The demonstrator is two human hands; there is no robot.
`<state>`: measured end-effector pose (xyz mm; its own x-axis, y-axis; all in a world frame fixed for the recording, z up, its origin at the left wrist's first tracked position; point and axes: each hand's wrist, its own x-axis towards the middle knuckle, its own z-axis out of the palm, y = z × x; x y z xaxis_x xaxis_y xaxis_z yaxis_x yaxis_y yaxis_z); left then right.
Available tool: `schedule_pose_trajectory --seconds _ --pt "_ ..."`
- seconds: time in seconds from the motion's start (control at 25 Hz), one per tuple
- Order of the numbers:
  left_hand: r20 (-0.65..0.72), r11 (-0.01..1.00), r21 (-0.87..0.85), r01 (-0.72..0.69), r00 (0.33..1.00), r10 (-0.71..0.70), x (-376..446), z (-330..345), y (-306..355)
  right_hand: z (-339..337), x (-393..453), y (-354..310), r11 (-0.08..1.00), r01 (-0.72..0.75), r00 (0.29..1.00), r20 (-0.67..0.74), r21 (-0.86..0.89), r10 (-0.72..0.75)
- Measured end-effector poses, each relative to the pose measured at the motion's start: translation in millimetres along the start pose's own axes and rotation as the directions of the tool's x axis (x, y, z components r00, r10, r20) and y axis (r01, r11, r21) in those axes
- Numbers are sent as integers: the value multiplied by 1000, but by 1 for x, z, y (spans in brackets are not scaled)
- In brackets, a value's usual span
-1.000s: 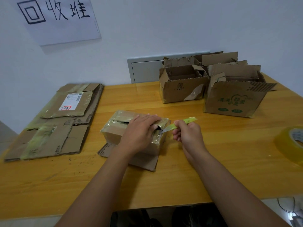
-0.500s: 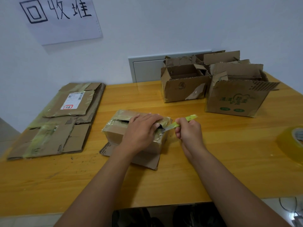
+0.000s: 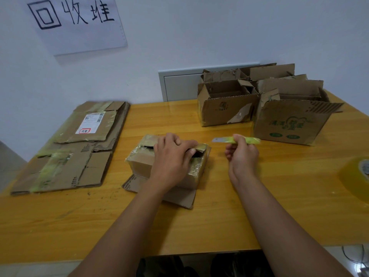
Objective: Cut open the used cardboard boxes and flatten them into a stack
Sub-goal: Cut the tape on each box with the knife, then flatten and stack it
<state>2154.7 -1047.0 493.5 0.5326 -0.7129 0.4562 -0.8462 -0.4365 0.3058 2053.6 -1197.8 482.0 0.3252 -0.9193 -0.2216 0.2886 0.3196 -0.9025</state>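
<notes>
Centrally, small tape-wrapped brown cardboard box (image 3: 169, 162) sits on yellow wooden tabletop (image 3: 219, 222), atop a loose flat cardboard scrap (image 3: 179, 196). Left hand (image 3: 171, 162) rests on box top, fingers curled into the slit at its 3 o'clock end, gripping the flap. Right hand (image 3: 242, 156) at 3 o'clock of box, apart from it, fingers pinching yellow-green utility knife (image 3: 237, 140), blade out, pointing toward 9 o'clock. Flattened cardboard stack (image 3: 75, 148) lies at 9 o'clock, white shipping label on top. Open brown cardboard boxes (image 3: 265, 104) stand at 1 o'clock, nearest with green print. Clear tape roll (image 3: 357, 176) at 3 o'clock edge. Handwritten paper sign (image 3: 77, 23) on wall, 11 o'clock.
</notes>
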Motion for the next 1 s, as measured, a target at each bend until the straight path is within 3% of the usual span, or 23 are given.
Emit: schedule_pose_trajectory --seconds 0.08,0.24,0.36,0.48,0.64,0.84,1.0 --pt "-60 999 -34 -40 997 38 -3 -2 1 0 -4 3 998 57 991 121 27 -60" --pt "-73 985 -94 -146 988 139 -5 -9 0 6 -21 12 933 297 879 440 -205 -183" --pt "-167 989 -15 -148 975 143 -9 -12 2 4 -30 16 878 391 852 469 -275 -232" --pt "-244 994 110 17 970 11 -12 -14 -1 -8 -40 17 839 441 854 435 -318 -284" --pt "-7 962 94 257 966 -257 -6 -19 -11 -23 -58 16 826 482 840 423 -292 -340" --pt "236 941 158 300 914 -331 12 -27 -5 -26 -87 25 900 377 802 563 -216 -201" --pt "312 932 302 202 903 -297 16 -23 11 -23 -78 17 910 363 850 472 -199 -236"
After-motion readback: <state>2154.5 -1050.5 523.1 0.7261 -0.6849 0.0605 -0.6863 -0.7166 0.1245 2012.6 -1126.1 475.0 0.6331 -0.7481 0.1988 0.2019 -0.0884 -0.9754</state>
